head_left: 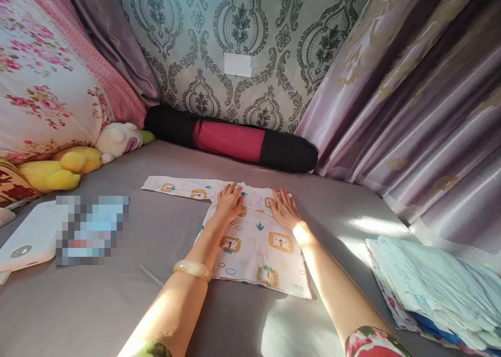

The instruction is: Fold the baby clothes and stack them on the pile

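A small white garment (250, 258) with lion faces and green plants printed on it lies flat on the grey sheet. One sleeve (176, 186) stretches out to the left; the right sleeve appears folded across the top of the body. My left hand (229, 203) rests on the garment's upper part near the base of the left sleeve, fingers extended. Flat on the upper right corner is my right hand (285, 208), its fingers spread. Neither hand grips the cloth. A pale bangle (192, 269) circles my left wrist.
A black and red rolled bag (230, 140) lies along the wall. Folded clothes (442, 289) are stacked at the right. A white power bank (33, 234), a blurred flat object (94, 229) and plush toys (58, 169) lie at the left.
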Available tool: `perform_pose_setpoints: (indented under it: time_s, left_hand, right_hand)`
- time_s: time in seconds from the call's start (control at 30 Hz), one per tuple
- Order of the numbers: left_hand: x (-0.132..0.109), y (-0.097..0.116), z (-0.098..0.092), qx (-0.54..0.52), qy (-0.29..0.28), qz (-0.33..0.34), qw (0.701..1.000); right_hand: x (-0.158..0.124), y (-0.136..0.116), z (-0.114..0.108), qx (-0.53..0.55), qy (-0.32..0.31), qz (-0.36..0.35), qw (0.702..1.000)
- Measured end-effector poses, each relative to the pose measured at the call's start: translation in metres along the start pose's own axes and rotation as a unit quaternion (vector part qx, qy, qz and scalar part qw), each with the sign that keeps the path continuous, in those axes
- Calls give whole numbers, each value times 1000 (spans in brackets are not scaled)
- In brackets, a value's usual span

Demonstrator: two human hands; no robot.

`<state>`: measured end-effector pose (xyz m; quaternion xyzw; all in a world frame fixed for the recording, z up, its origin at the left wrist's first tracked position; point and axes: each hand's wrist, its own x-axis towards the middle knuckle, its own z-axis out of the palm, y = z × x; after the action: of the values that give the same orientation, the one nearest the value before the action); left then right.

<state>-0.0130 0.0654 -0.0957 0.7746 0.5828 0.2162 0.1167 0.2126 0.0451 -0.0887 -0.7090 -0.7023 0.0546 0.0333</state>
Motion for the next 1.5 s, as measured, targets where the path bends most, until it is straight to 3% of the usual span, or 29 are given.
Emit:
perform_pose_setpoints:
  time_s: [0.13,0.5,0.6,0.8,0.93,1.1,1.5]
  left_hand:
    - [-3,2,0,28,-68,1,997]
    - [1,0,0,18,-84,4,996]
    - [2,0,-1,6,-69,10,998]
    - [5,-5,-9,-27,-21,-1,999]
    - [10,-12,-12,-88,9,-40,995]
    - [12,-13,-16,-145,35,-95,984]
    - [10,-9,-17,-169,43,-117,978]
  right_hand:
    - [2,1,1,-1,-20,6,1000]
    - [9,1,-4,-14,-47,18,999]
    - [8,-17,-8,-27,-24,0,999]
    - [15,-79,2,12,12,-147,989]
    - [30,-107,11,31,6,-163,986]
    - [40,-116,18,45,-12,-130,990]
    - [43,-116,20,26,-24,-120,992]
